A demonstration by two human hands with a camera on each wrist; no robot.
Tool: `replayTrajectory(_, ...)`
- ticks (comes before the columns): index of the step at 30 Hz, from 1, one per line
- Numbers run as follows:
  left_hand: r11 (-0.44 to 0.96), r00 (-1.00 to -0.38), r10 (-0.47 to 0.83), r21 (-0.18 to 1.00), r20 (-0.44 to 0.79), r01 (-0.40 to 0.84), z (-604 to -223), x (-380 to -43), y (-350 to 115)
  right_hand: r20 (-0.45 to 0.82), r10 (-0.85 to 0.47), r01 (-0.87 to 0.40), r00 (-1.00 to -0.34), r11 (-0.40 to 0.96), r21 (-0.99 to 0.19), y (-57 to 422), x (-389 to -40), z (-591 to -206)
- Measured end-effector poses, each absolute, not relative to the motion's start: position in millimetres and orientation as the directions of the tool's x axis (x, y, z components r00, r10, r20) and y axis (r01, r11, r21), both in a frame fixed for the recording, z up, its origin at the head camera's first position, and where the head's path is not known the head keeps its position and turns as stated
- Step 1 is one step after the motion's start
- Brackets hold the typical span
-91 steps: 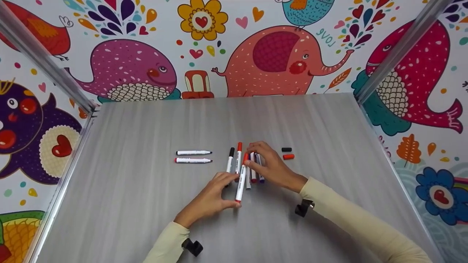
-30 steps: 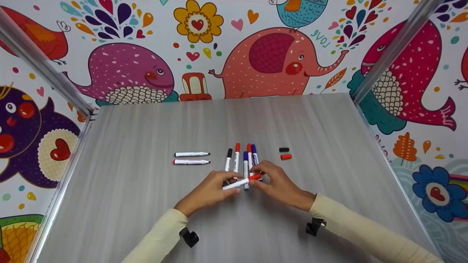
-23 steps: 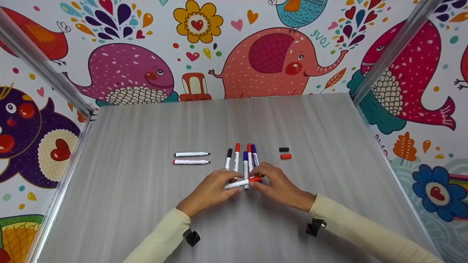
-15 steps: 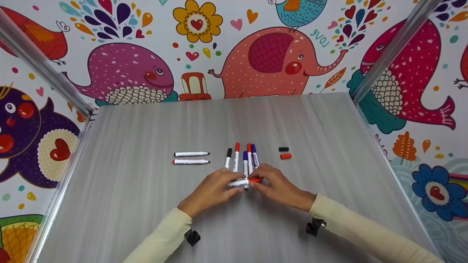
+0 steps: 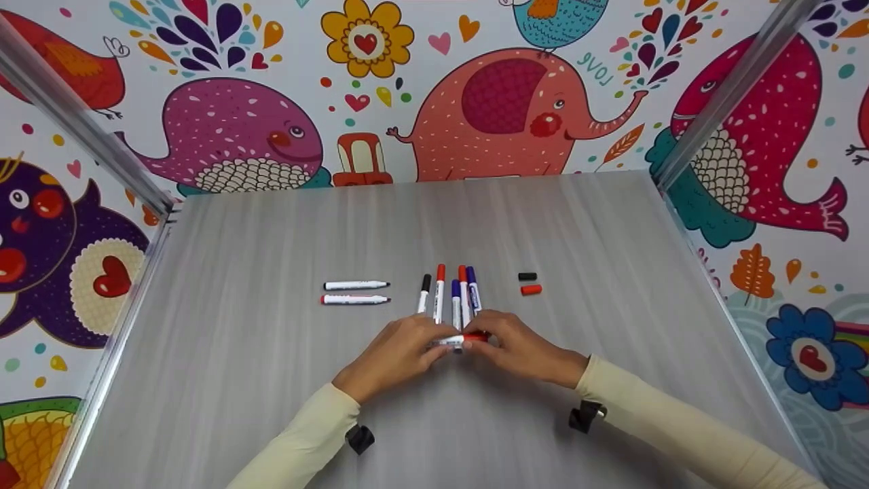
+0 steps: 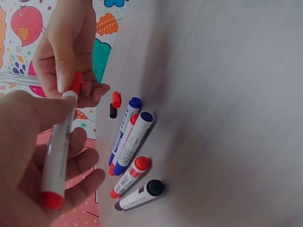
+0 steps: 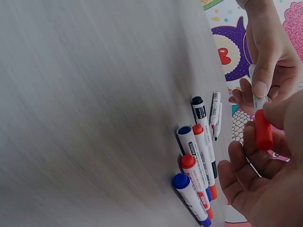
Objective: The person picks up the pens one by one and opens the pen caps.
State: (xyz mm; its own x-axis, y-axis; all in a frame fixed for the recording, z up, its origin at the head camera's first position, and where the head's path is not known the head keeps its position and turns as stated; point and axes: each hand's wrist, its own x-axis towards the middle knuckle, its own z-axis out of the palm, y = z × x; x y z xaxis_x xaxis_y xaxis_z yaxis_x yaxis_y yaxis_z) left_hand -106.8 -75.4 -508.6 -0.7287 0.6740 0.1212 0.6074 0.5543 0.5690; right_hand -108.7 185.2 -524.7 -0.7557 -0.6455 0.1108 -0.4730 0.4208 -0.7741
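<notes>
A white marker (image 6: 57, 151) with a red cap (image 7: 263, 132) is held sideways between both hands, above the near ends of a row of markers. My left hand (image 5: 397, 350) grips its white barrel between thumb and fingers. With thumb and fingers my right hand (image 5: 523, 350) pinches the red cap, which sits against the barrel. Just beyond the hands lie a black-capped marker (image 5: 424, 295), two red-capped ones and two blue-capped ones, including a blue-capped marker (image 5: 473, 285) at the right; their near ends are partly hidden by the hands.
Left of the row, two uncapped markers lie parallel: a black one (image 5: 356, 285) and a red one (image 5: 356, 300). To the right are a loose black cap (image 5: 527, 276) and a loose red cap (image 5: 531, 290). Patterned walls border the grey table (image 5: 271, 238).
The held marker has turned from pointing away to lying crosswise. My right hand has come nearer the body and taken its cap; lately my left hand has slid slightly right along the barrel.
</notes>
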Motion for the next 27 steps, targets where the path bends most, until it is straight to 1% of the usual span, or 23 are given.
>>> replayTrajectory(3,0.559,-0.717,0.690,0.558,0.099,0.614,-507,-107,-75,0.126,-0.657,-0.496,-0.744,0.416,-0.762,185,-110,-526)
replayTrajectory(10,0.568,-0.713,0.700,0.572,0.043,0.592,-506,-108,-74,0.107,-0.673,-0.492,-0.732,0.412,-0.767,184,-110,-523)
replayTrajectory(17,0.559,-0.705,0.707,0.564,0.059,0.608,-503,-108,-74,0.070,-0.678,-0.461,-0.732,0.417,-0.784,182,-109,-517)
replayTrajectory(20,0.556,-0.697,0.714,0.549,0.068,0.624,-500,-108,-74,0.073,-0.682,-0.467,-0.727,0.414,-0.781,181,-109,-516)
replayTrajectory(23,0.554,-0.688,0.722,0.537,0.069,0.636,-498,-108,-74,0.109,-0.693,-0.502,-0.713,0.395,-0.769,181,-110,-516)
replayTrajectory(27,0.529,-0.679,0.730,0.568,0.074,0.631,-496,-108,-73,0.196,-0.704,-0.574,-0.683,0.352,-0.739,180,-110,-517)
